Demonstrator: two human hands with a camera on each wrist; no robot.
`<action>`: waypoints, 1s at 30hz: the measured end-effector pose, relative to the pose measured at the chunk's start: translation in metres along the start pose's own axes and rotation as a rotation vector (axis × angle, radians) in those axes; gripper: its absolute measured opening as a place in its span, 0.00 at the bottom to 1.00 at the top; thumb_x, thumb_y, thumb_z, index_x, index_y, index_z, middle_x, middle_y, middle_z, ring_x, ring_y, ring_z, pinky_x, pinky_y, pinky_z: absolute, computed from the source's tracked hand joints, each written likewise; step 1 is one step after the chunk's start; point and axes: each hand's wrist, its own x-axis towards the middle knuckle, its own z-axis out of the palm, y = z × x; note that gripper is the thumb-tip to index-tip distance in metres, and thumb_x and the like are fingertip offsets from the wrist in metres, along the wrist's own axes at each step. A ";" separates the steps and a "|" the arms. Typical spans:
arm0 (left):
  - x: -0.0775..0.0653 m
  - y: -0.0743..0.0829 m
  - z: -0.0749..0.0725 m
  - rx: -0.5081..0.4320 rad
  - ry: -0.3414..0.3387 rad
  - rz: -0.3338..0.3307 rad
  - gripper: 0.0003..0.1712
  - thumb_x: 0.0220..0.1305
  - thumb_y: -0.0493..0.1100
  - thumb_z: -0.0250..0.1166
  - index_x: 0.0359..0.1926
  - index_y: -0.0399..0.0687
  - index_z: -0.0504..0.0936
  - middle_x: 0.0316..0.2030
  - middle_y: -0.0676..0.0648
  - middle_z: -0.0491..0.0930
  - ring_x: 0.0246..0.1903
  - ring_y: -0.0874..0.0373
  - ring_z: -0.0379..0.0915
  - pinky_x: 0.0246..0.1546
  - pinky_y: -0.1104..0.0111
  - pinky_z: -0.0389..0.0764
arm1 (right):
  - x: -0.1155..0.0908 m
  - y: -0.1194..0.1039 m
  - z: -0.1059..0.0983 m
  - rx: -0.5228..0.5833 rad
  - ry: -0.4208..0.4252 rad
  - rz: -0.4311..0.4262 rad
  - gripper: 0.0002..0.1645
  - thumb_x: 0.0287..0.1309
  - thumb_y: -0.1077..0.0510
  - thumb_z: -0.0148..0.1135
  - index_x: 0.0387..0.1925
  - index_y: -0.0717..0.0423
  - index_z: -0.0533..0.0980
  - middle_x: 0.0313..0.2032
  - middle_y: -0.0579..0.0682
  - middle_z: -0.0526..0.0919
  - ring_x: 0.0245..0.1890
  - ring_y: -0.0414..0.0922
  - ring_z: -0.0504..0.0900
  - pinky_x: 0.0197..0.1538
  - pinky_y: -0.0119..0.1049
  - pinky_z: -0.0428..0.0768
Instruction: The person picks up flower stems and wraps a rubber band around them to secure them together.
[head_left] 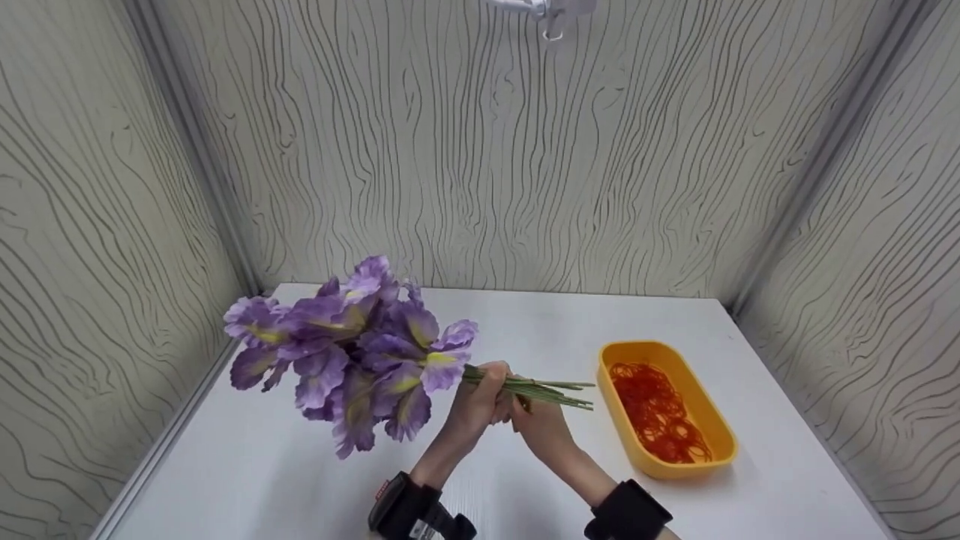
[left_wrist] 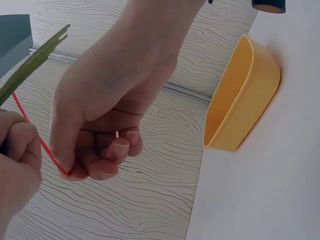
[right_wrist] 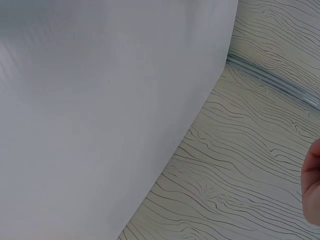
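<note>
A bunch of purple irises with yellow centres lies sideways in the air, blooms to the left. My left hand grips its green stems just below the blooms. Close beside it, my right hand is under the stems, whose cut ends stick out to the right. In the left wrist view, the thumb and forefinger of my right hand pinch a red rubber band, stretched taut from the stems. Only the edge of a hand shows in the right wrist view.
A yellow-orange tub on the right of the white table holds a heap of red rubber bands. Wood-grain patterned panels enclose the table at the back and both sides. A white fitting hangs at the top.
</note>
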 end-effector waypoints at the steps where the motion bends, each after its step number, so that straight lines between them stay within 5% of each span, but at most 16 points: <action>1: 0.000 0.001 0.000 0.015 0.014 -0.009 0.25 0.71 0.39 0.39 0.16 0.32 0.61 0.07 0.40 0.55 0.08 0.58 0.52 0.11 0.70 0.63 | 0.000 -0.001 0.001 0.011 0.014 0.023 0.09 0.61 0.68 0.50 0.25 0.58 0.71 0.17 0.55 0.73 0.15 0.35 0.67 0.19 0.28 0.69; 6: 0.001 0.016 0.002 0.085 0.052 -0.051 0.22 0.69 0.32 0.35 0.16 0.33 0.58 0.07 0.39 0.54 0.08 0.53 0.51 0.08 0.66 0.64 | -0.002 -0.003 0.007 0.017 0.056 -0.060 0.10 0.58 0.70 0.52 0.24 0.58 0.72 0.15 0.55 0.72 0.12 0.36 0.67 0.15 0.28 0.69; 12: 0.002 0.032 0.003 0.242 0.094 -0.075 0.21 0.69 0.32 0.38 0.16 0.32 0.58 0.08 0.42 0.56 0.10 0.64 0.53 0.11 0.73 0.57 | -0.009 -0.001 0.015 -0.039 0.085 -0.183 0.13 0.57 0.73 0.51 0.22 0.57 0.72 0.10 0.50 0.70 0.09 0.32 0.64 0.12 0.24 0.65; 17: 0.005 0.033 0.001 0.291 0.143 -0.071 0.20 0.67 0.32 0.40 0.16 0.29 0.59 0.07 0.43 0.56 0.09 0.65 0.53 0.11 0.75 0.56 | -0.009 0.024 0.021 -0.105 0.134 -0.272 0.15 0.55 0.71 0.53 0.20 0.50 0.71 0.11 0.36 0.67 0.10 0.27 0.63 0.13 0.22 0.63; 24: 0.004 0.029 -0.004 0.397 0.183 0.027 0.20 0.63 0.28 0.41 0.13 0.31 0.59 0.05 0.40 0.58 0.07 0.68 0.53 0.07 0.77 0.54 | -0.014 0.012 0.023 -0.184 0.177 -0.344 0.19 0.47 0.74 0.56 0.15 0.47 0.68 0.10 0.32 0.63 0.10 0.24 0.58 0.13 0.19 0.57; 30: 0.002 0.032 -0.004 0.440 0.232 -0.041 0.20 0.63 0.31 0.44 0.13 0.34 0.60 0.06 0.53 0.58 0.07 0.69 0.53 0.08 0.78 0.55 | -0.017 -0.001 0.021 -0.251 0.226 -0.450 0.18 0.42 0.73 0.58 0.15 0.48 0.67 0.11 0.33 0.61 0.12 0.25 0.55 0.14 0.17 0.54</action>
